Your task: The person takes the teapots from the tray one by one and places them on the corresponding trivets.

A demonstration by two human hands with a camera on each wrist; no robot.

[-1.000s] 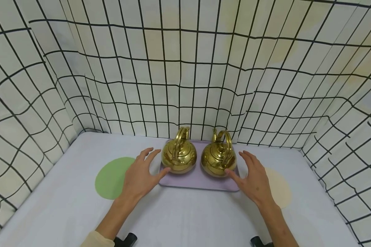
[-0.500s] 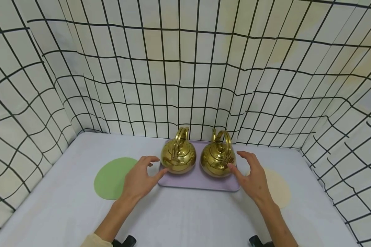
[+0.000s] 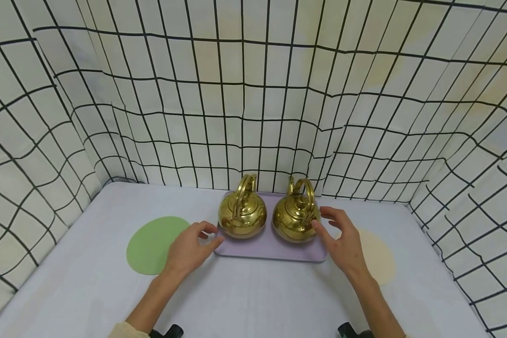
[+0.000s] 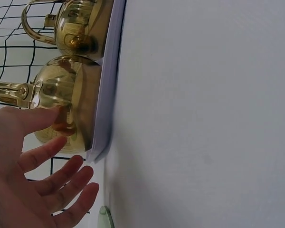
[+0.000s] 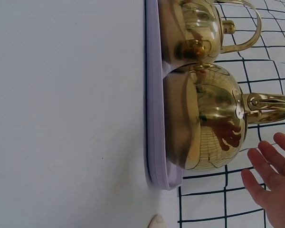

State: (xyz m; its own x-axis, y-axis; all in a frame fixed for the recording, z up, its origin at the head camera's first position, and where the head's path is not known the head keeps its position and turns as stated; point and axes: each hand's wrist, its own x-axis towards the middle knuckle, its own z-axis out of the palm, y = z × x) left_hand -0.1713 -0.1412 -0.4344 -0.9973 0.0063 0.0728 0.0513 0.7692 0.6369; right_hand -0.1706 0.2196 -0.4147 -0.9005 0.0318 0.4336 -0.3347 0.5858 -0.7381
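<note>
Two shiny brass teapots with arched top handles stand side by side on a lilac tray [image 3: 270, 251]. My left hand [image 3: 188, 249] is beside the left teapot [image 3: 242, 217], at the tray's left end. Its fingers are spread and slightly bent in the left wrist view, with the thumb [image 4: 40, 118] in front of the teapot's body. On the other side, my right hand [image 3: 347, 246] is near the right teapot [image 3: 295, 220], fingers bent loosely around nothing. Its thumb overlaps the teapot's edge in the head view; a gap shows between fingertips and teapot in the right wrist view.
A green round mat [image 3: 149, 246] lies left of the tray, partly behind my left hand. A cream round mat [image 3: 378, 257] lies to the right, partly covered by my right hand. White walls with a black grid [image 3: 219, 101] enclose the white table [image 3: 253, 300].
My left hand has drawn back slightly from the left teapot, its fingers bending more. My right hand's fingers have bent inward near the right teapot. Both teapots and the tray stay put.
</note>
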